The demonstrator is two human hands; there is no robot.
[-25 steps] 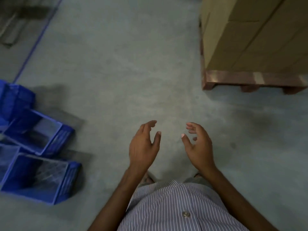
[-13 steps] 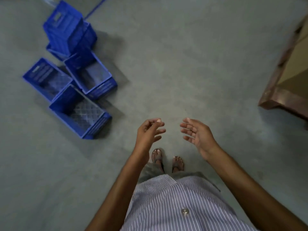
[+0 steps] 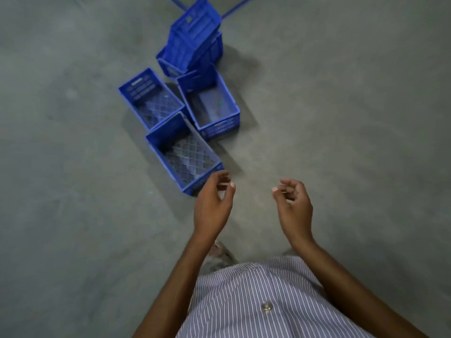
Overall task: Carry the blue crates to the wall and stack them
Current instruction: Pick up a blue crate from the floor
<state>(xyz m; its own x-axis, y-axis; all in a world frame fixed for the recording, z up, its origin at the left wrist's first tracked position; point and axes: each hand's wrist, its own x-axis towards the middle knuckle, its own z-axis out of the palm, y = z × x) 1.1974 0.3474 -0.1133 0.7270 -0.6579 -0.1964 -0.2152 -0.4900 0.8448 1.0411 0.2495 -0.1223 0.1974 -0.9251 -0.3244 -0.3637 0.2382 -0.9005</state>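
You are at the pick-up step: no crate is in your grasp, and none stands at a wall. No wall shows in this view at all.

The nearest crate (image 3: 184, 154) lies just ahead of your left hand (image 3: 212, 206), open side up, its near corner right by your fingertips in the view. I judge the hand to be above it and not touching. Beyond it, further ahead and left of both hands, two more open crates sit side by side: the left crate (image 3: 151, 98) and the right crate (image 3: 210, 103). Past those, the tipped crates (image 3: 195, 37) lean together in a small heap, farthest from you, near a blue floor line (image 3: 234, 8).

Your left hand is empty, with the fingers loosely curled and the thumb set apart from them, palm turned inward. Your right hand (image 3: 294, 206) mirrors it: empty, fingers softly bent, palm facing the left one. The two are level with each other, well apart, forearms reaching out from your striped shirt (image 3: 256, 301) over the bare concrete floor (image 3: 73, 167).

The next move likely calls for you to bend down and shift left, since the nearest crate lies off to the left of the gap between your hands. Spread the hands wider to take its two short ends, then lift it level. Its mesh walls look light and rigid, so a rim grip should hold.
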